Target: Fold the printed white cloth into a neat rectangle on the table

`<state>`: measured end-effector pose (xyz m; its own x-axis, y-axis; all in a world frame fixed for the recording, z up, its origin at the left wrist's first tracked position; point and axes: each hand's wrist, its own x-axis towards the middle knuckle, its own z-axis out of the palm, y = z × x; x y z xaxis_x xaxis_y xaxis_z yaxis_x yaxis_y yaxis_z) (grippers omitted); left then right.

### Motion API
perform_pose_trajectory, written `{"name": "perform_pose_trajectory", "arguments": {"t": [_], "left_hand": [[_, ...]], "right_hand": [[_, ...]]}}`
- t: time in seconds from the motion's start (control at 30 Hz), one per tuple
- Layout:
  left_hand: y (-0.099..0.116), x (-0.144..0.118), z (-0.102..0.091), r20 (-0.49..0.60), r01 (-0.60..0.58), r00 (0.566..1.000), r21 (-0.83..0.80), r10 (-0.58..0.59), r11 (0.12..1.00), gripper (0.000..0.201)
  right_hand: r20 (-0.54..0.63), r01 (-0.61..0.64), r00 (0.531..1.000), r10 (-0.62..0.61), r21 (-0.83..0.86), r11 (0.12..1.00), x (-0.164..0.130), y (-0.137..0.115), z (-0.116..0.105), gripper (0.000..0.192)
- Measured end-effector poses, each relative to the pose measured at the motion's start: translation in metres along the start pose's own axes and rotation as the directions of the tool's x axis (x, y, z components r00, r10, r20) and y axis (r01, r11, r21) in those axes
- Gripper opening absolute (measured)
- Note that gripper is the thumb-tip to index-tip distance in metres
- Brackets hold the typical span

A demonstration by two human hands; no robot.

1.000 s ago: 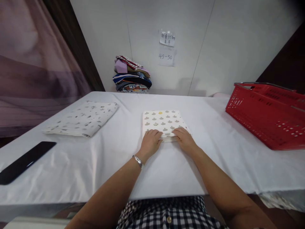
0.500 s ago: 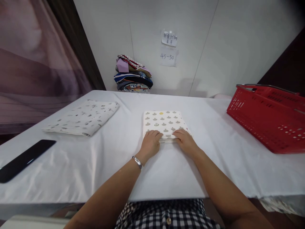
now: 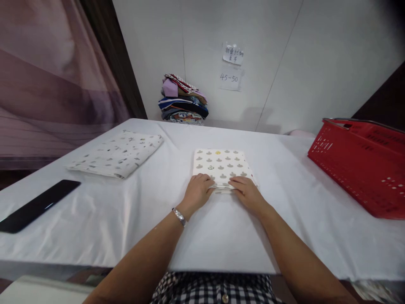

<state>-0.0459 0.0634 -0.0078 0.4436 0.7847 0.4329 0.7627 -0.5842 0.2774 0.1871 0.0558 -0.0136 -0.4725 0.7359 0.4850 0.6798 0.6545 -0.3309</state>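
Note:
A folded white cloth with grey shapes and one yellow mark point(image 3: 220, 164) lies flat in the middle of the white-covered table point(image 3: 164, 211). My left hand point(image 3: 198, 192) grips its near left edge, fingers curled over the fold. My right hand point(image 3: 247, 192) holds the near right edge the same way. A silver bracelet sits on my left wrist.
A second folded white cloth with grey specks point(image 3: 118, 154) lies at the left. A black flat device point(image 3: 38, 205) rests near the left edge. A red plastic basket point(image 3: 363, 160) stands at the right. A stack of folded clothes point(image 3: 183, 100) sits against the back wall under paper notes point(image 3: 231, 67).
Both hands stay on the cloth's near edge. The view has shifted slightly, so everything sits a little further right and lower.

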Motion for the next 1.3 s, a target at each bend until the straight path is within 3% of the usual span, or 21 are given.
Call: {"name": "perform_pose_trajectory", "arguments": {"t": [0.13,0.3,0.47,0.6,0.73,0.87,0.97,1.13,1.3], "left_hand": [[-0.006,-0.001,-0.005,0.008,0.033,0.999,-0.026,-0.032,0.999,0.012],[-0.017,-0.016,-0.025,0.017,0.174,0.985,-0.058,-0.174,0.983,0.019],[-0.018,-0.031,-0.034,0.018,0.337,0.941,-0.18,-0.339,0.924,0.019],[-0.021,-0.032,-0.03,0.053,0.396,0.914,-0.333,-0.402,0.856,0.011],[-0.031,-0.031,-0.023,0.082,0.403,0.906,-0.469,-0.416,0.786,0.012],[-0.037,-0.031,-0.019,0.124,0.416,0.899,-0.536,-0.42,0.734,0.014],[-0.036,-0.03,-0.02,0.15,0.419,0.899,-0.567,-0.411,0.709,0.019],[-0.033,-0.029,-0.021,0.159,0.42,0.902,-0.543,-0.402,0.727,0.023],[-0.034,-0.029,-0.018,0.133,0.42,0.901,-0.504,-0.413,0.755,0.026]], "right_hand": [[0.018,-0.01,1.0,0.01,-0.004,1.0,-0.001,0.005,0.005,0.033],[0.008,-0.027,1.0,0.027,0.01,1.0,-0.004,0.009,0.006,0.033],[0.006,-0.038,0.999,0.037,0.025,0.999,-0.004,0.008,0.006,0.032],[-0.097,0.006,0.995,-0.003,0.027,1.0,-0.002,0.004,0.005,0.031],[-0.201,0.133,0.972,-0.12,0.053,0.99,0.002,-0.015,0.006,0.024],[-0.048,0.218,0.976,-0.213,0.155,0.964,0.002,-0.04,0.017,0.022],[0.038,0.16,0.985,-0.166,0.126,0.979,0.0,-0.047,0.027,0.024],[-0.076,0.006,0.997,-0.004,0.016,1.0,-0.004,-0.04,0.034,0.031],[-0.131,-0.043,0.991,0.032,-0.08,0.996,-0.002,-0.04,0.037,0.035]]}}
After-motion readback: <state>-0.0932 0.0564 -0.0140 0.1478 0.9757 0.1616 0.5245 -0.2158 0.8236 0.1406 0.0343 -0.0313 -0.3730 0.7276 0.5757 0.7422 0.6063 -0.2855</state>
